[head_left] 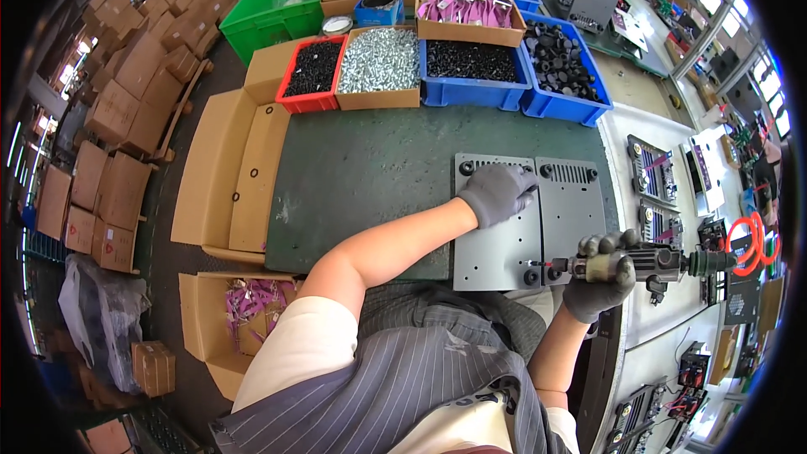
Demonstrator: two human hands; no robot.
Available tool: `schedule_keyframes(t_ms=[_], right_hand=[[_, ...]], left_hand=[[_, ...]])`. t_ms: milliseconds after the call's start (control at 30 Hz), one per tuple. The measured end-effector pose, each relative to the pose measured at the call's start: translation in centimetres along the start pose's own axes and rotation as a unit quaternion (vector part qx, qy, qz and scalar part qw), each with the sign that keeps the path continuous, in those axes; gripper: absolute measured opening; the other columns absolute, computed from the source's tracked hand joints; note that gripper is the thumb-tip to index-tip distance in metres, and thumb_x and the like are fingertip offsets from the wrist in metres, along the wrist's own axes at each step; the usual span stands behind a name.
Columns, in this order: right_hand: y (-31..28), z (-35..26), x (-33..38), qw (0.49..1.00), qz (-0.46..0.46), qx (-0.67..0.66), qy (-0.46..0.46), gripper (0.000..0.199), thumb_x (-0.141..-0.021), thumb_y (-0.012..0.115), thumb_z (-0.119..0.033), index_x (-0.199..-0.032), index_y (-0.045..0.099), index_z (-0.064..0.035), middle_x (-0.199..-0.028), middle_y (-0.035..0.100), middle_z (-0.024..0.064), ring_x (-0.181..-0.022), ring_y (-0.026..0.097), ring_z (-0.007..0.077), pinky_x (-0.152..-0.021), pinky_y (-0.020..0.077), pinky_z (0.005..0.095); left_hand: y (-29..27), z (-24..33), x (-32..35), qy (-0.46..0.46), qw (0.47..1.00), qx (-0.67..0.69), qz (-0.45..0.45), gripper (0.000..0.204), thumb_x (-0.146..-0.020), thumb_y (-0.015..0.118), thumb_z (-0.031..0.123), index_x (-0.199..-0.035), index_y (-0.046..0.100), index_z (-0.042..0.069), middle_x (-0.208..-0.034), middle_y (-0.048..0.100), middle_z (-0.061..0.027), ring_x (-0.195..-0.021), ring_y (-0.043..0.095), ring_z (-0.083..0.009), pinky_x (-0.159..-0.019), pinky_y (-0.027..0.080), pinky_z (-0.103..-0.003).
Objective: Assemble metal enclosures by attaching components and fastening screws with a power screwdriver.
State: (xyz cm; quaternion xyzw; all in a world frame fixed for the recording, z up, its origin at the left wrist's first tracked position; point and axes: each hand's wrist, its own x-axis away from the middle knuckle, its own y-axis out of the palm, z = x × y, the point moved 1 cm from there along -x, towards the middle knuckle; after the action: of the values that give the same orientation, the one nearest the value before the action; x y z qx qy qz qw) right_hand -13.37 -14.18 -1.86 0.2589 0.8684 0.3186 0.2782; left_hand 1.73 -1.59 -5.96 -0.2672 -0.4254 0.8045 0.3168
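Note:
Two grey metal plates with slots and holes lie side by side on the green-topped bench, a left plate (494,240) and a right plate (573,207). Black round feet (466,167) sit at several plate corners. My gloved left hand (498,193) rests on the left plate's upper right part, fingers curled together near that corner; whatever they pinch is hidden. Gripped in my gloved right hand (601,277) is a power screwdriver (660,264), lying almost level. Its bit points left, over the left plate's lower right corner, near a black foot (530,278).
Along the bench's far edge stand a red bin (309,91) of black parts, a carton (378,67) of silver fasteners and blue bins (567,71) of black pieces. An open carton (220,172) flanks the left side. Assembled units (654,170) and an orange-red coiled hose (746,244) are right.

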Motion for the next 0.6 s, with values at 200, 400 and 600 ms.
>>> schedule_keyframes(t_ms=[200,400,600], right_hand=[[0.9,0.0,0.9,0.999,-0.03,-0.025,0.03,0.044,-0.076,0.059,-0.027,-0.113,0.044,-0.0079,-0.082,0.052,0.0052,-0.068,0.051,0.0172,-0.066,0.0404,0.0301],[0.9,-0.2,1.4,0.999,-0.005,-0.021,0.043,0.043,-0.074,0.061,-0.027,-0.11,0.045,-0.0093,-0.079,0.053,0.0053,-0.066,0.053,0.0183,-0.062,0.0436,0.0311],[1.8,0.2,1.9,0.994,-0.028,-0.015,0.104,0.051,-0.071,0.065,-0.025,-0.116,0.046,-0.0095,-0.087,0.054,0.0082,-0.072,0.053,0.0198,-0.063,0.0449,0.0335]], left_hand=[[-2.2,-0.7,1.4,-0.088,0.97,0.22,-0.043,0.03,-0.081,0.06,0.033,-0.101,0.066,0.013,-0.096,0.066,-0.0119,-0.089,0.061,-0.0276,-0.078,0.047,-0.034],[-3.9,-1.3,6.6,-0.133,0.96,0.143,-0.2,0.035,-0.078,0.063,0.035,-0.103,0.065,0.01,-0.096,0.066,-0.0136,-0.088,0.062,-0.0285,-0.079,0.047,-0.036],[-2.5,-2.1,8.9,-0.005,0.994,0.099,-0.047,0.037,-0.076,0.064,0.03,-0.105,0.063,0.008,-0.094,0.063,-0.0165,-0.087,0.06,-0.0308,-0.08,0.047,-0.038]])
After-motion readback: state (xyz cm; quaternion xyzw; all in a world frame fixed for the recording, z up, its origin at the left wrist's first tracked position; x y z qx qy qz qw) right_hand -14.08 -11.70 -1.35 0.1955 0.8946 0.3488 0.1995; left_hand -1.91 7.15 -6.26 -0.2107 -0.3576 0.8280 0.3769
